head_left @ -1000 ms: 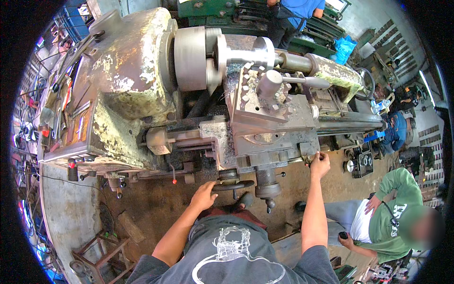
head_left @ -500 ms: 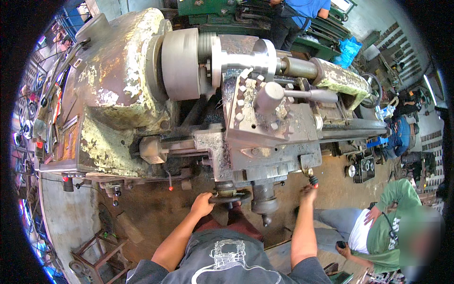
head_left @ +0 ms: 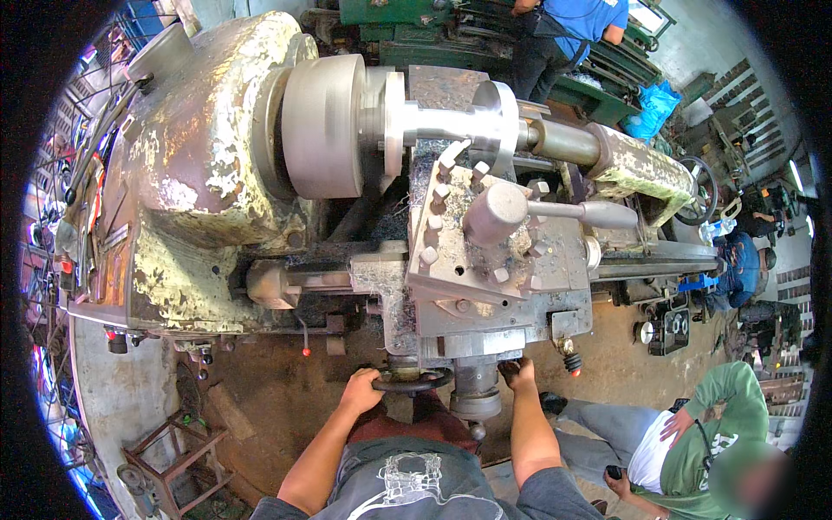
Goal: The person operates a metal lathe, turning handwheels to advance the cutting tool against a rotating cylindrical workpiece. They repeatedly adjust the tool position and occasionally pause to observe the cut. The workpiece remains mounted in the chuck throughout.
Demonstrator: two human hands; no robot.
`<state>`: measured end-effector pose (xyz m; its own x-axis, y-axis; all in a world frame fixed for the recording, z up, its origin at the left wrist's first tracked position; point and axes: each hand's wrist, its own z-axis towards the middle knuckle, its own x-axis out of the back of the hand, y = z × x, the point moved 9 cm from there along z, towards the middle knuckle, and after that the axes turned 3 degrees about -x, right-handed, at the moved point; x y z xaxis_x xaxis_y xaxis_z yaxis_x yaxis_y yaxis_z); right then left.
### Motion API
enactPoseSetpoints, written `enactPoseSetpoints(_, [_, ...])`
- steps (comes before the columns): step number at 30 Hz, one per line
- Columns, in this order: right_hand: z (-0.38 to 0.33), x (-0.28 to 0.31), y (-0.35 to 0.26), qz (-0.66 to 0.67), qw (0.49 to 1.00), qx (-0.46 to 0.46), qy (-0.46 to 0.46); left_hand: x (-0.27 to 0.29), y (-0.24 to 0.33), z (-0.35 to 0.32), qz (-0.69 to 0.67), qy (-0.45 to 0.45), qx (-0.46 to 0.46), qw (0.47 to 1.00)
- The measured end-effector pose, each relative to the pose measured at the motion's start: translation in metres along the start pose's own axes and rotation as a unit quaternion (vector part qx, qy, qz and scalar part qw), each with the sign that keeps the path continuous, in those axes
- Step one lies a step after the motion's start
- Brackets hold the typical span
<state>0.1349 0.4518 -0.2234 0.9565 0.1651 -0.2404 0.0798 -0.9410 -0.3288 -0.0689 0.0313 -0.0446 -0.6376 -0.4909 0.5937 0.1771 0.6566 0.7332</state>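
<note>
My left hand (head_left: 362, 392) is wrapped round the rim of a dark handwheel (head_left: 425, 383) at the front of a metal lathe. To its right, my right hand (head_left: 520, 374) has its fingers curled under the carriage edge, beside a round grey dial (head_left: 477, 399); what they grip is hidden. A lever with a red tip (head_left: 571, 357) stands free to the right of that hand. Beyond, the chuck (head_left: 322, 128) looks blurred, as if spinning, with a shiny flanged workpiece (head_left: 446, 123). A cutting tool (head_left: 452, 154) in the bolted tool post (head_left: 468, 247) points at it.
The worn headstock (head_left: 208, 147) fills the left, the tailstock (head_left: 646, 165) the right. A person in green (head_left: 728, 425) sits at lower right, near my right arm. Another in blue (head_left: 576, 30) stands behind the lathe. A rusty metal frame (head_left: 178, 459) is at lower left.
My right hand has let go of the red-tipped lever and moved left to beside the dial. My left hand stays on the handwheel. The view has shifted slightly.
</note>
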Motion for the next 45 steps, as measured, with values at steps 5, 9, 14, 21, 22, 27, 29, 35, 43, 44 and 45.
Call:
enactPoseSetpoints(5, [0.000,0.007,-0.002,0.112,0.994,-0.009,0.015,0.006,0.009,0.003,-0.012,0.020,-0.037,0.999])
enactPoseSetpoints(9, [-0.011,0.003,-0.003,0.140,0.990,-0.006,0.025,0.004,0.012,0.004,0.013,-0.016,-0.033,0.999])
enactPoseSetpoints(14, [-0.022,-0.004,-0.003,0.150,0.988,-0.006,0.024,0.005,0.014,0.004,0.013,-0.024,-0.022,0.999])
enactPoseSetpoints(21, [-0.016,0.006,-0.003,0.154,0.987,-0.026,0.044,0.003,0.016,0.003,0.034,-0.046,-0.011,0.998])
enactPoseSetpoints(22, [-0.014,0.010,-0.002,0.161,0.984,-0.030,0.063,0.003,0.017,0.003,0.021,-0.042,-0.011,0.999])
enactPoseSetpoints(27, [-0.013,0.007,-0.002,0.134,0.989,-0.024,0.050,0.005,0.019,0.002,0.033,-0.028,-0.025,0.999])
enactPoseSetpoints(29, [-0.019,0.007,-0.006,0.155,0.986,-0.007,0.054,0.003,0.017,0.002,0.023,-0.025,-0.021,0.999])
enactPoseSetpoints(35, [-0.042,0.012,-0.036,0.031,0.996,0.040,0.071,-0.001,0.009,0.004,0.035,-0.045,-0.003,0.998])
enactPoseSetpoints(43, [-0.132,0.008,-0.036,-0.236,0.960,0.133,0.065,-0.007,0.003,0.004,0.088,-0.032,0.023,0.995])
enactPoseSetpoints(44, [-0.150,-0.006,-0.030,-0.240,0.960,0.143,0.018,-0.010,0.004,0.006,0.100,-0.044,0.016,0.994])
enactPoseSetpoints(45, [-0.170,-0.011,-0.024,-0.245,0.958,0.150,0.011,-0.013,0.005,0.007,0.120,-0.055,0.002,0.991])
